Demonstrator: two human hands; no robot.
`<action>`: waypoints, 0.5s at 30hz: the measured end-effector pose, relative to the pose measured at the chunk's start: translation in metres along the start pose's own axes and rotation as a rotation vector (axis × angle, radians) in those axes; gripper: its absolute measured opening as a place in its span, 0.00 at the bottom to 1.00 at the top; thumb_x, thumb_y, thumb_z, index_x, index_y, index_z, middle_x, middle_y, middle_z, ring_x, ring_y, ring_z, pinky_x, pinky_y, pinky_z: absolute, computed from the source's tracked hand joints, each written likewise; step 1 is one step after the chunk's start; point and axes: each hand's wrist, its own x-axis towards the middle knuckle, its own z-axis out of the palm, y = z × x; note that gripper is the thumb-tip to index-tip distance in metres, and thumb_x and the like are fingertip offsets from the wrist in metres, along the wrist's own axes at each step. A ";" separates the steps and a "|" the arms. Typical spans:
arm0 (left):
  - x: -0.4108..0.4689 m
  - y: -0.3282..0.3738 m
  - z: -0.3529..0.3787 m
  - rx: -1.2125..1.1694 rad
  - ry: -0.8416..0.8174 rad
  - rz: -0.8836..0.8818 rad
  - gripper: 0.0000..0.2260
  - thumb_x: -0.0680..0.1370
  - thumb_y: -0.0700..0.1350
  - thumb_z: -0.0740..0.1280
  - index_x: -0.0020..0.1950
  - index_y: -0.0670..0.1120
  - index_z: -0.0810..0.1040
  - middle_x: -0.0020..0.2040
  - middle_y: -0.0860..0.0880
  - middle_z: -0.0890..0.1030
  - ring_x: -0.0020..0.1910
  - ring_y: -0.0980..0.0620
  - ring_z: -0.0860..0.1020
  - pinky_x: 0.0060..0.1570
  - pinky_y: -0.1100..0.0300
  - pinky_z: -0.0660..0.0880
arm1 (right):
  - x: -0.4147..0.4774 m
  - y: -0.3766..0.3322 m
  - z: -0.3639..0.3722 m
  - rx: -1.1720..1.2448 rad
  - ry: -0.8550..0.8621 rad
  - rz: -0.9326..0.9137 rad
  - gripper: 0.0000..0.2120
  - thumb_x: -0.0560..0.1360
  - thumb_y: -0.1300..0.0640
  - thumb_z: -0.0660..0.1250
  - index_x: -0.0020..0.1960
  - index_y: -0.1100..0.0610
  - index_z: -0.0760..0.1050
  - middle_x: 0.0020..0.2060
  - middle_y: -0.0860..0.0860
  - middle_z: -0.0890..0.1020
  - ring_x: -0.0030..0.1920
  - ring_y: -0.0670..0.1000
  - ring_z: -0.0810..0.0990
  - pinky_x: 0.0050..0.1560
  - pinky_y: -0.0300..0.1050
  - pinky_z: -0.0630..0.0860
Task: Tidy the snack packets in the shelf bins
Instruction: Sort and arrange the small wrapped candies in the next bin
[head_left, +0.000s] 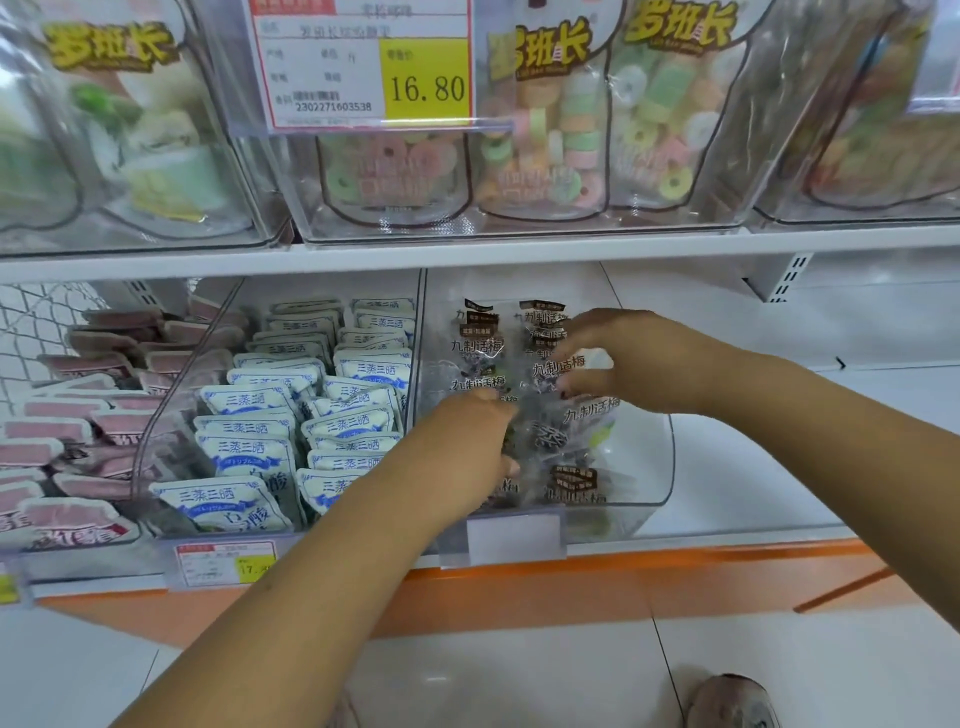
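Observation:
A clear plastic bin (644, 467) on the lower shelf holds several see-through packets of dark plums (480, 353) with brown labels. Both my hands are inside it. My left hand (478, 441) reaches in from the front left, fingers curled onto packets near the bin's middle. My right hand (613, 358) comes in from the right, with thumb and fingers pinching one clear plum packet (558, 369) in the right-hand row. What lies under my left palm is hidden.
To the left stands a bin of white-and-blue packets (311, 415), then pink packets (78, 431). The upper shelf (467, 249) carries clear bins of ring candies (545, 130) and a price tag (363, 67). An orange shelf base (571, 587) and white floor lie below.

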 end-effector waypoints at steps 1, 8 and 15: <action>0.004 -0.001 0.003 0.005 0.041 -0.004 0.27 0.78 0.45 0.67 0.76 0.47 0.62 0.74 0.46 0.63 0.70 0.48 0.65 0.68 0.57 0.61 | -0.009 -0.003 -0.002 0.115 -0.005 -0.016 0.19 0.73 0.42 0.67 0.62 0.45 0.76 0.63 0.45 0.75 0.63 0.48 0.72 0.64 0.43 0.67; 0.021 0.002 0.021 0.182 0.315 -0.060 0.18 0.79 0.38 0.61 0.70 0.47 0.72 0.67 0.45 0.71 0.66 0.45 0.69 0.72 0.43 0.56 | -0.011 -0.008 0.022 -0.395 0.113 -0.021 0.23 0.77 0.45 0.62 0.71 0.41 0.61 0.61 0.47 0.76 0.56 0.53 0.77 0.50 0.45 0.75; 0.018 -0.004 0.020 0.000 0.465 -0.002 0.22 0.78 0.36 0.64 0.71 0.49 0.69 0.67 0.48 0.71 0.67 0.49 0.67 0.70 0.54 0.62 | -0.001 -0.006 0.033 -0.258 0.211 0.056 0.19 0.74 0.48 0.69 0.61 0.52 0.68 0.55 0.52 0.76 0.55 0.55 0.74 0.46 0.48 0.74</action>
